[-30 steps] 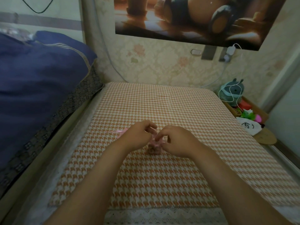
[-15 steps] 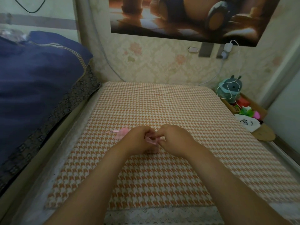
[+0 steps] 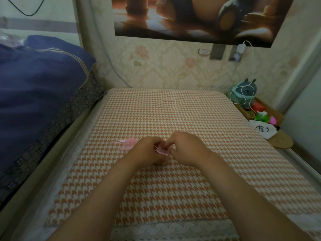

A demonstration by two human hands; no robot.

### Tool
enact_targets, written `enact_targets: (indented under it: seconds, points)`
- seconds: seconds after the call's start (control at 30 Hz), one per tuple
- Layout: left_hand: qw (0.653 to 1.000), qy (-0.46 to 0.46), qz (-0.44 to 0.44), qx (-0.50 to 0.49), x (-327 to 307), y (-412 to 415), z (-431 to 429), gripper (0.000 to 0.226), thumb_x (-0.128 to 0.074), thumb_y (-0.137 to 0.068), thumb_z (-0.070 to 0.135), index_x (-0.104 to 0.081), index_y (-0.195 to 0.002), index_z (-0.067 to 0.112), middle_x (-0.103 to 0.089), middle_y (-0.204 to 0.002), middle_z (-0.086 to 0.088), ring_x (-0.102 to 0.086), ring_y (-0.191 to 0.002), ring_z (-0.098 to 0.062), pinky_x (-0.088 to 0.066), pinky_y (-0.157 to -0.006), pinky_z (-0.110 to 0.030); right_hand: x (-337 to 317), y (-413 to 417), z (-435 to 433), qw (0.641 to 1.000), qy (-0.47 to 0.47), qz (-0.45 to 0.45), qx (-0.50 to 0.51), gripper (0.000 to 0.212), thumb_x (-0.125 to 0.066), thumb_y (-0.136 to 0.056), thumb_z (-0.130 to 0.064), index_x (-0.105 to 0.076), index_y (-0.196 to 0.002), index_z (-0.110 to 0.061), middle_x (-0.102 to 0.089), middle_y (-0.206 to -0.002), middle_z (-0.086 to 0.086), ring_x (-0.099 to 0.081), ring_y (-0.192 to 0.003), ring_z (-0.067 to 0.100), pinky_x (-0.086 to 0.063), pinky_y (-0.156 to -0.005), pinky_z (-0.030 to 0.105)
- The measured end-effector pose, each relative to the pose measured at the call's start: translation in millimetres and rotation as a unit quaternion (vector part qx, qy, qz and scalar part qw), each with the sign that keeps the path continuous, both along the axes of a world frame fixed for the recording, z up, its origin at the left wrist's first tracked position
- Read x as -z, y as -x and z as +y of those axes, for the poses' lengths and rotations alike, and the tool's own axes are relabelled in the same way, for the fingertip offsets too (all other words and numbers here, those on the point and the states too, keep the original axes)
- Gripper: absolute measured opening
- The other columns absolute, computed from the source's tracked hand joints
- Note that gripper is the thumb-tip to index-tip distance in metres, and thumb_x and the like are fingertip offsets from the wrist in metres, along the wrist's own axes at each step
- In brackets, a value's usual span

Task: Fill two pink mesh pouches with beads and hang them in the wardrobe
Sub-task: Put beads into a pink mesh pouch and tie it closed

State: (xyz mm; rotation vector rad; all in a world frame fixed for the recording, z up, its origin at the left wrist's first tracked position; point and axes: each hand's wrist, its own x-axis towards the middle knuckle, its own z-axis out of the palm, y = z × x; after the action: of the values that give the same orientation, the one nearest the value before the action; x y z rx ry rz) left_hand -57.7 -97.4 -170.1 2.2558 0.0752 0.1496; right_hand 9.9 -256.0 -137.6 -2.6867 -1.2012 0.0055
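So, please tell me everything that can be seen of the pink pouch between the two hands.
The pink pouch is small and looks like thin, sheer fabric, bunched into folds. Only a strip shows; the left hand and the right hand pinch it from either side and hide the rest. It sits low over the middle of the orange-and-white checked mat; whether it touches the mat, or holds beads, cannot be told.

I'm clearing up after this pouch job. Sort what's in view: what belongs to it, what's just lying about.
For the job: held pink pouch; second pink pouch lying on the checked cloth.
Lying about: blue quilt; poster; plush toy; white cable; white bag.
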Motion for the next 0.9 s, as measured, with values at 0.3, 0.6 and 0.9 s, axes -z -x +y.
enact_targets:
  seconds: [0.3, 0.6, 0.9]
  points:
    - [1.000, 0.023, 0.010, 0.015, 0, 2, 1, 0.022, -0.080, -0.076, 0.016, -0.073, -0.096, 0.016, -0.075, -0.088, 0.003, -0.069, -0.072, 0.000, -0.055, -0.066, -0.021, 10, -7, -4, 0.994, -0.070, 0.084, 0.016, 0.020, -0.065, -0.089, -0.031, -0.063, -0.108, -0.036, -0.069, -0.107, -0.011, -0.065, -0.094, 0.014, -0.054, -0.078, 0.036]
    - [0.999, 0.046, 0.021, -0.019, -4, 5, 2, 0.016, -0.077, -0.081, 0.018, -0.073, -0.095, 0.012, -0.074, -0.080, 0.002, -0.066, -0.061, 0.002, -0.050, -0.054, -0.015, 21, -12, -3, 0.975, -0.142, 0.170, 0.025, 0.008, -0.074, -0.087, -0.032, -0.076, -0.094, -0.028, -0.064, -0.073, -0.013, -0.057, -0.067, 0.000, -0.042, -0.062, 0.022]
    - [0.994, -0.078, 0.031, -0.074, -13, 16, 28, 0.002, -0.077, -0.082, 0.026, -0.077, -0.083, 0.025, -0.071, -0.068, 0.006, -0.061, -0.059, -0.006, -0.044, -0.053, -0.013, 23, -16, -2, 0.972, -0.163, 0.163, 0.051, 0.017, -0.077, -0.085, -0.027, -0.079, -0.102, -0.024, -0.073, -0.088, -0.008, -0.064, -0.079, 0.006, -0.051, -0.076, 0.024]
